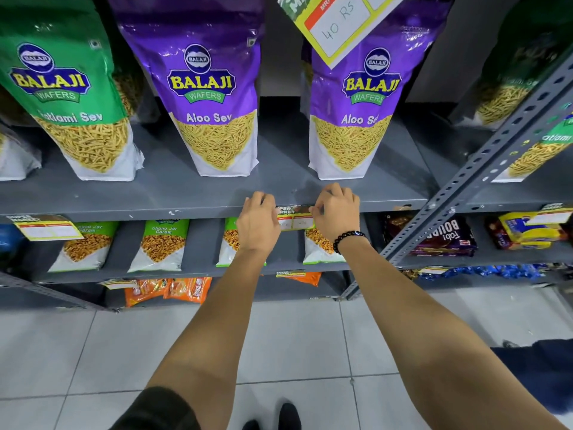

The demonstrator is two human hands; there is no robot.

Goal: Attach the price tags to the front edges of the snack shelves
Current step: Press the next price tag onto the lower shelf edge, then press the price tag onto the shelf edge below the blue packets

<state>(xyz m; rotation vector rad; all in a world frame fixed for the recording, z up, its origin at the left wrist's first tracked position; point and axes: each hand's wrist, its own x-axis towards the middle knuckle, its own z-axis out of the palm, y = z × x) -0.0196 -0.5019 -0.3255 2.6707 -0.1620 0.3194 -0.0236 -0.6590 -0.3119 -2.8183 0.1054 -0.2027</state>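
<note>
**Desk:** What are the hands doing on that shelf edge?

**Operator:** I am watching both hands working one price tag (294, 219) against the front lip of the grey shelf (186, 209). The left hand (259, 223) is covering the tag's left end, fingers curled down over the lip; I cannot tell whether it is pinching or only pressing. The right hand (336, 209), a dark bead bracelet (348, 238) at the wrist, is pinching the tag's upper right corner between its fingertips (317, 210).

**Desk:** And around it?

**Operator:** The tag is sitting just below two purple Aloo Sev bags (217, 113), with a green Ratlami Sev bag (71, 97) further left. Another tag (46, 226) is already hanging on the same edge, well apart to the left, and a 40 Rs tag (338, 23) is dangling from the shelf above.

**Desk:** Which step is this?

**Operator:** I am judging it as the fixing step: the tag is on the edge and is being seated. The next move, I think, is calling for an even press along the top strip so it is lying level, then a release to check it is holding.
</note>
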